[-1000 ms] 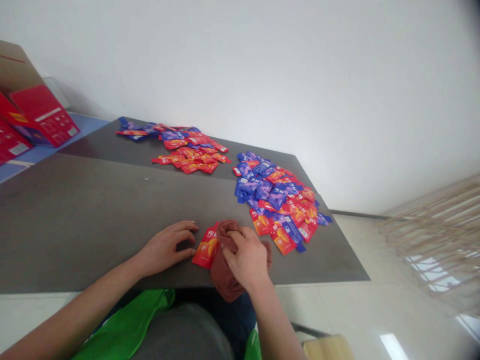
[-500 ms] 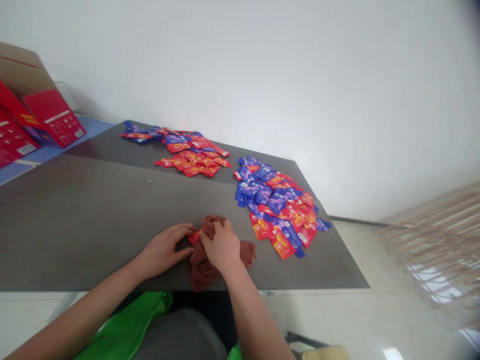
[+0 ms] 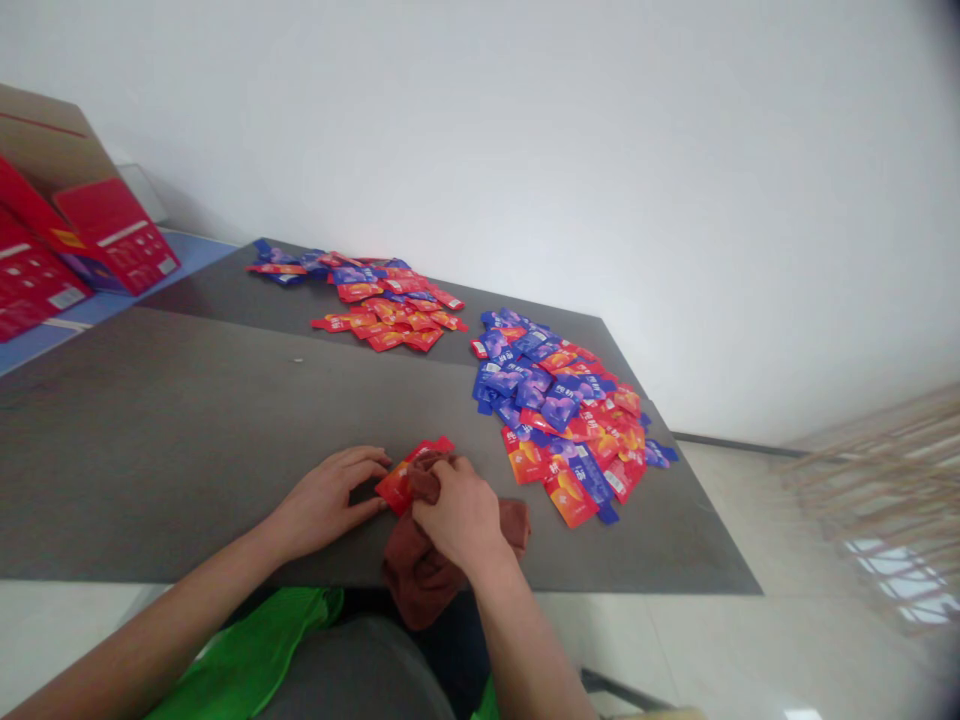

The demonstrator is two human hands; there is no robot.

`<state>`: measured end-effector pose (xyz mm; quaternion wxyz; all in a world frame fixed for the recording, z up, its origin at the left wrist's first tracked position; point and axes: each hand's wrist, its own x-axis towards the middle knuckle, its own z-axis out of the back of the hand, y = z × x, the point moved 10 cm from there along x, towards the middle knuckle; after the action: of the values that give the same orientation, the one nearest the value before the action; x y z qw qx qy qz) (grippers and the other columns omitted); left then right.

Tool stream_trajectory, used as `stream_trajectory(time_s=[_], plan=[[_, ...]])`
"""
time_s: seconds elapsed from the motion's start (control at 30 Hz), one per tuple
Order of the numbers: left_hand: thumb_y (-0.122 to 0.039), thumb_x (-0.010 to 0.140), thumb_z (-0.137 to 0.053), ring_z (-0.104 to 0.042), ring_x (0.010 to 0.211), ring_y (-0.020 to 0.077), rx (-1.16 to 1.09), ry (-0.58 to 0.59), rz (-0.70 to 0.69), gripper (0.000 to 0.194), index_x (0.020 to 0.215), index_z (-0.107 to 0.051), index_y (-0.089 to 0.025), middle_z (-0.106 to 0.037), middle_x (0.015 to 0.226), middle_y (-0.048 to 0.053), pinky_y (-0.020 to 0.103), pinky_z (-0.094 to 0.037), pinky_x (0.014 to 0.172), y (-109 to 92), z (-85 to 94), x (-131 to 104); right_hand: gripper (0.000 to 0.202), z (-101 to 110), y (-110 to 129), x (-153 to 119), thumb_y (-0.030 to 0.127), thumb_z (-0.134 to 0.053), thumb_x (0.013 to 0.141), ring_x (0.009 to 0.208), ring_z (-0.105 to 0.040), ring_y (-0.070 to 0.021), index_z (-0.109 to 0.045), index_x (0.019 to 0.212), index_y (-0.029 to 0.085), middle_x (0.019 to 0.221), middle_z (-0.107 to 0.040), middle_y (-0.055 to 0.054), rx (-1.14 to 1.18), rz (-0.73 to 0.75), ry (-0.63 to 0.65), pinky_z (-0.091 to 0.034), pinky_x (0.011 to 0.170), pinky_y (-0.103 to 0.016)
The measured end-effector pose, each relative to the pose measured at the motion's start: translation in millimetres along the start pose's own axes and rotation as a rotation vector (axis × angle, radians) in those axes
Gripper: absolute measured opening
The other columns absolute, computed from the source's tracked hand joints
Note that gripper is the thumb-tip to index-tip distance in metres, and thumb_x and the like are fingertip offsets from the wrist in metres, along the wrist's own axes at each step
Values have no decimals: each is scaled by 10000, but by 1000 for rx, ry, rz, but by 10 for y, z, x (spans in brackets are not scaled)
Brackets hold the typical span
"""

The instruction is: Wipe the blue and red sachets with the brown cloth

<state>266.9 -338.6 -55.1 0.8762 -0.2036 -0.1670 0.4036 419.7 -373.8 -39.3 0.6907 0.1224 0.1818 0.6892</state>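
Note:
A single red-and-orange packet (image 3: 395, 487) lies flat on the grey table near its front edge. My left hand (image 3: 322, 505) steadies it by the left edge, thumb at the lower corner and fingertips above. A bunched brown cloth (image 3: 422, 572) is gripped in my right hand (image 3: 463, 515), which presses it on the packet's right part. Part of the cloth hangs over the table's front edge, and it covers some of the packet. To the right is a heap of blue and red packets (image 3: 559, 400).
Farther back lies another pile of red and blue packets (image 3: 390, 310). Open red cartons (image 3: 127, 235) stand at the far left on a blue surface (image 3: 196, 258). The grey table (image 3: 172, 440) meets a white wall behind. Wooden slats (image 3: 892, 490) show at the right.
My right hand and the cloth have shifted slightly right and down, uncovering more of the red packet. The cloth now droops over the table edge. My left hand has barely moved.

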Motion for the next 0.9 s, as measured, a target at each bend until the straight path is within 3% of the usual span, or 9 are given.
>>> stream_trajectory(time_s=[0.17, 0.33, 0.5, 0.63, 0.73, 0.9], plan=[[-398, 891, -626, -564, 1254, 243, -13, -7, 7, 295, 1150, -673, -264, -651, 1295, 43, 389, -435, 1094, 6, 12, 1, 206, -53, 262, -171, 340, -671, 800, 927, -620, -177, -671, 996, 279, 1087, -631, -2, 142, 250, 104, -440, 761, -267], [-458, 916, -587, -561, 1261, 251, -9, 12, 25, 308, 1124, -688, -254, -653, 1299, 54, 408, -434, 1102, -2, 25, -2, 170, 295, 47, 59, 356, -632, 870, 926, -600, -169, -660, 1012, 266, 1065, -615, -14, 111, 157, -80, -428, 757, -268], [-379, 909, -586, -578, 1252, 244, -65, 27, 42, 288, 1133, -713, -251, -635, 1352, 51, 379, -449, 1101, 6, 60, 5, 180, 46, 246, 131, 384, -685, 839, 915, -605, -171, -663, 981, 277, 1047, -602, 1, 137, 244, -29, -440, 758, -275], [-304, 887, -574, -596, 1231, 241, -117, 12, 50, 360, 1225, -692, -262, -648, 1349, 37, 376, -457, 1094, 40, 82, 71, 221, -108, 318, 67, 410, -693, 845, 961, -601, -172, -657, 1004, 261, 1068, -607, -6, 282, 201, -61, -452, 809, -279], [-288, 882, -566, -611, 1204, 243, -120, 15, 72, 348, 1197, -709, -255, -682, 1292, 38, 388, -461, 1085, 99, 65, 168, 215, -123, 283, 80, 400, -706, 835, 961, -597, -170, -662, 980, 247, 1066, -610, -13, 341, 168, -50, -456, 818, -278], [-412, 933, -537, -626, 1162, 239, -141, 36, 49, 280, 1011, -753, -253, -709, 1220, 37, 383, -482, 1044, 80, 66, 324, 205, -10, 157, 187, 421, -652, 884, 961, -595, -161, -657, 991, 247, 1037, -606, -13, 316, 98, -40, -458, 834, -274]])
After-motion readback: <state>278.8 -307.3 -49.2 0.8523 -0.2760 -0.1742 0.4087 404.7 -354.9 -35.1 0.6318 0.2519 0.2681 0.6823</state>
